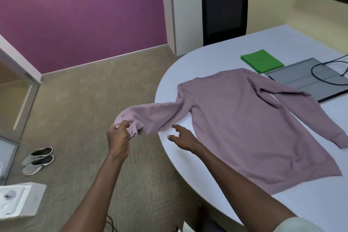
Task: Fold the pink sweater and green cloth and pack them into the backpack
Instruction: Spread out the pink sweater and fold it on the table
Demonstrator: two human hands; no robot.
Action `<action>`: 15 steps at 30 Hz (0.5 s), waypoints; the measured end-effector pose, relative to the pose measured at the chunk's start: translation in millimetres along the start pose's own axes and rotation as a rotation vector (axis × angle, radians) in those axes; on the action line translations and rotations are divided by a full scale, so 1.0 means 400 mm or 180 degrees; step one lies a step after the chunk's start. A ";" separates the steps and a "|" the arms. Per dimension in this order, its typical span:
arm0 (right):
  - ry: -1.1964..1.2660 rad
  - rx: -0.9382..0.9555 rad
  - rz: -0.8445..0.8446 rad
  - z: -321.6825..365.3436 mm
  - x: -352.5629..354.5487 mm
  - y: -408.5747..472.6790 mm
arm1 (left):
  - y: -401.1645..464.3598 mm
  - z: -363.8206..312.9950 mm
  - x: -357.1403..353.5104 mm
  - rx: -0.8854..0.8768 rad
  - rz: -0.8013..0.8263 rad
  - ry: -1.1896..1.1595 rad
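- The pink sweater (250, 118) is lying spread flat on the pale, rounded bench (293, 39), its body smoothed out and its hem towards the near edge.
- One sleeve is reaching out past the bench edge over the carpet, and the left hand (118, 135) is gripping its cuff, fingers curled round the bunched fabric.
- The right hand (183, 138) is hovering just above the bench beside that sleeve, fingers loosely spread and holding nothing.
- The other sleeve is running down the far side, its cuff lying near the right edge of view.
- The green cloth (262, 60) is sitting folded in a neat square beyond the sweater's shoulder, just beside a grey panel (301, 81) with a dark cable (320, 73) looping across it.
- A black chair (224, 13) is standing behind the bench.
- A pair of grey shoes (38, 160) is resting on the carpet to the left, near a white box (18, 199).
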State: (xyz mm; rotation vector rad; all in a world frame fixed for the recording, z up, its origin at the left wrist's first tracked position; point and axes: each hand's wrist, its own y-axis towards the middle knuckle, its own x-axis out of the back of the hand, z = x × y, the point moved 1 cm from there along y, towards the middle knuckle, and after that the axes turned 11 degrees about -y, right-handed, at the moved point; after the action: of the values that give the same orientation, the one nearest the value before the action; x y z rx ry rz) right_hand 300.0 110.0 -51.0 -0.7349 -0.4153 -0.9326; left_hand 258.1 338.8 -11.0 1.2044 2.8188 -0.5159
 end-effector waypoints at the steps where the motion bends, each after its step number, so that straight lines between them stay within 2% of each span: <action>1: -0.0027 -0.0085 -0.0027 -0.008 0.003 0.022 | 0.035 0.005 -0.004 -0.0045 -0.0187 0.0095; 5: 0.0008 -0.0314 -0.0132 -0.045 0.028 0.119 | 0.119 -0.006 -0.074 -0.0140 -0.0949 -0.0159; 8: -0.0014 -0.0527 -0.0403 -0.076 0.067 0.204 | 0.200 -0.043 -0.125 -0.0309 -0.1868 -0.0767; 9: -0.0139 -0.0582 -0.0505 -0.086 0.078 0.224 | 0.222 -0.059 -0.124 -0.0190 -0.2128 -0.1031; 10: -0.0305 -0.0611 -0.0589 -0.098 0.087 0.242 | 0.257 -0.061 -0.105 0.0055 -0.2302 -0.0977; 11: -0.0446 -0.0644 -0.0638 -0.111 0.094 0.265 | 0.299 -0.055 -0.085 0.0295 -0.2301 -0.0829; 13: -0.0604 -0.0679 -0.0651 -0.127 0.099 0.298 | 0.378 -0.025 -0.050 0.0416 -0.2312 -0.0579; 15: -0.0684 -0.0645 -0.0620 -0.132 0.098 0.319 | 0.380 -0.012 -0.065 0.0256 -0.2330 -0.0304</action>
State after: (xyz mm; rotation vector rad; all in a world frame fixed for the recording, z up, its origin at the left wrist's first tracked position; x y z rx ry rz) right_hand 429.2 98.3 -112.4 -0.9978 -0.5952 -1.0932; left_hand 384.2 420.2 -46.0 0.0942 3.0999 -0.6805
